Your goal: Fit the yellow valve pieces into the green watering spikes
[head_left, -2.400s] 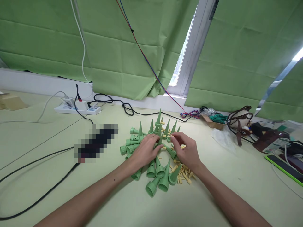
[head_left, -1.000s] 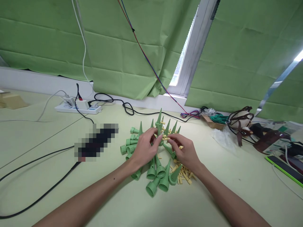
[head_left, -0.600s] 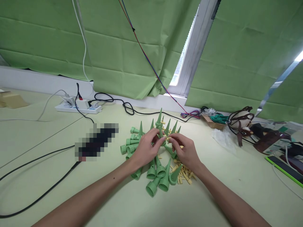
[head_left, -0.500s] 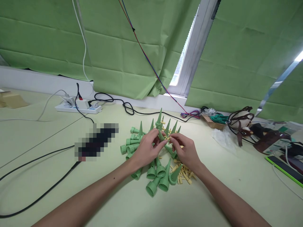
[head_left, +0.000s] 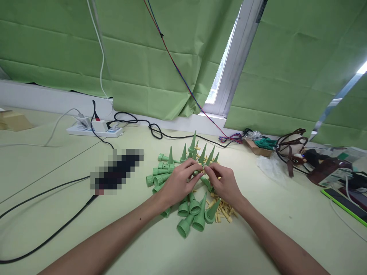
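Observation:
My left hand (head_left: pixel 182 181) is closed around a green watering spike (head_left: pixel 196 173), most of it hidden by the fingers. Close against it, my right hand (head_left: pixel 224 182) pinches at a small yellow plastic piece (head_left: pixel 202 172) beside the spike; the fingertips cover much of the contact. Several green spikes stand upright behind the hands, among them a tall one (head_left: pixel 192 147) with a yellow piece on its side. More spikes lie to the left and in front, such as one (head_left: pixel 184 227) with its hollow end toward me. Loose yellow pieces (head_left: pixel 226 212) are heaped below my right hand.
Left of the pile lies a blurred-out dark object (head_left: pixel 116 172) with a black cable. A white power strip (head_left: pixel 96 131) is at the back. On the right are a cardboard box (head_left: pixel 259 148), a plastic bag (head_left: pixel 269 168), a brown-strapped bag (head_left: pixel 292 145) and a green-edged phone (head_left: pixel 345 206).
The spike in my left hand has tipped down, so its point no longer shows above the fingers. Both hands have turned slightly and their fingertips are closer together.

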`<state>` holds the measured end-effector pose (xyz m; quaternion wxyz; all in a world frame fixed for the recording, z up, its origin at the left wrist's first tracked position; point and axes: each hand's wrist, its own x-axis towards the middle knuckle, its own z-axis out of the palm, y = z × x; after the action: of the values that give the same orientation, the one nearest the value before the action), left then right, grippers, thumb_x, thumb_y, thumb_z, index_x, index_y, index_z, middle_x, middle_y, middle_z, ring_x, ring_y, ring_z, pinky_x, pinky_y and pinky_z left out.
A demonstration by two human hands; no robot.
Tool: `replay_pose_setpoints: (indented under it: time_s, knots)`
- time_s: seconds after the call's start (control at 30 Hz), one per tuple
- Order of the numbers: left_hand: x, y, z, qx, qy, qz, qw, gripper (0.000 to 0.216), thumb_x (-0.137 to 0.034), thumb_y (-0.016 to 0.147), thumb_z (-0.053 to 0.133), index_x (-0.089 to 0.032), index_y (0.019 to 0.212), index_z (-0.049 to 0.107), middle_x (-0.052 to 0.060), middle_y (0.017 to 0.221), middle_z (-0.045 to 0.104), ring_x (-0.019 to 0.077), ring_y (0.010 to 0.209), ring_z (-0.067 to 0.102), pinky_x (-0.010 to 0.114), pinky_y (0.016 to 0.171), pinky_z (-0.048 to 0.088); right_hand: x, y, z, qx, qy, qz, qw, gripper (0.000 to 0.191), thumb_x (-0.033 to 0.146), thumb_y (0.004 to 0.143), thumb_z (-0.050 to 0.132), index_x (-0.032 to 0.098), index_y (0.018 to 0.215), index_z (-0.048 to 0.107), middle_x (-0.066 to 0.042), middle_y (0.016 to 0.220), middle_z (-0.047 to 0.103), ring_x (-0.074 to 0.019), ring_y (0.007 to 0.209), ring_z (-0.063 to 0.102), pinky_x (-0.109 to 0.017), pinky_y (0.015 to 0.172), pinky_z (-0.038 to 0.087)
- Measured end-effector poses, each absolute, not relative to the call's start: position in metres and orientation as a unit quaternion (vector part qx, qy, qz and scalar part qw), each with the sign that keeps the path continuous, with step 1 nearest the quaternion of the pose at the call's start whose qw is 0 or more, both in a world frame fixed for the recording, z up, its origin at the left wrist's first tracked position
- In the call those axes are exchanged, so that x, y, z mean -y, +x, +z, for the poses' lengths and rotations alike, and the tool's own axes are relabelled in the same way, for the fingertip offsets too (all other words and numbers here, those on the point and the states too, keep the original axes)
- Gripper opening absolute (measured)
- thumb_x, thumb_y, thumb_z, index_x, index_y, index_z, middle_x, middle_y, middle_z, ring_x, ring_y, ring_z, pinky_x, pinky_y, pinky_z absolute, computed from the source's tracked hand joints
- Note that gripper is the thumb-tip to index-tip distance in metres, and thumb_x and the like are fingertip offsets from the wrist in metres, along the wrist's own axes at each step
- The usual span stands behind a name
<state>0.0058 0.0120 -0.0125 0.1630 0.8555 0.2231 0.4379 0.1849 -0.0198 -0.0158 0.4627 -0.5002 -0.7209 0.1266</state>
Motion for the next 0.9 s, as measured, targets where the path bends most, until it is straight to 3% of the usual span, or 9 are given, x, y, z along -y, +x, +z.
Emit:
replay_pose_setpoints:
  time_s: [0.23, 0.63, 0.9]
  knots:
    - [-0.0126, 0.0062, -0.0134, -0.182, 0.864, 0.455, 0.114, 0.010, -0.018, 0.096, 0.051, -0.016, 0.099, 0.061, 0.006, 0.093, 0.062, 0.0142, 0.080, 0.057, 0.026, 0.069, 0.048, 0.0181, 0.1848, -0.0166, 0.726, -0.504, 0.084, 0.459, 0.042, 0.037, 0.097, 0.046, 0.019, 0.060, 0.040, 0.005, 0.053, 0.034, -0.0096, 0.051, 0.031, -0.024, 0.052, 0.028]
    - [-0.0130, 0.0062, -0.0131, -0.178, 0.866, 0.456, 0.105, 0.011, -0.017, 0.096, 0.050, -0.017, 0.099, 0.061, 0.007, 0.094, 0.064, 0.0167, 0.085, 0.060, 0.030, 0.075, 0.050, 0.0198, 0.1836, -0.0141, 0.726, -0.507, 0.080, 0.458, 0.044, 0.038, 0.099, 0.043, 0.018, 0.059, 0.043, 0.005, 0.052, 0.037, -0.0094, 0.050, 0.032, -0.025, 0.052, 0.028]
    - [-0.0121, 0.0062, -0.0122, -0.202, 0.857, 0.463, 0.104, 0.010, -0.015, 0.096, 0.049, -0.017, 0.100, 0.058, 0.006, 0.096, 0.064, 0.0160, 0.085, 0.059, 0.029, 0.075, 0.049, 0.0230, 0.1831, -0.0097, 0.735, -0.481, 0.117, 0.465, 0.024, 0.032, 0.099, 0.045, 0.018, 0.088, 0.060, -0.001, 0.070, 0.058, -0.0127, 0.060, 0.049, -0.025, 0.059, 0.039]
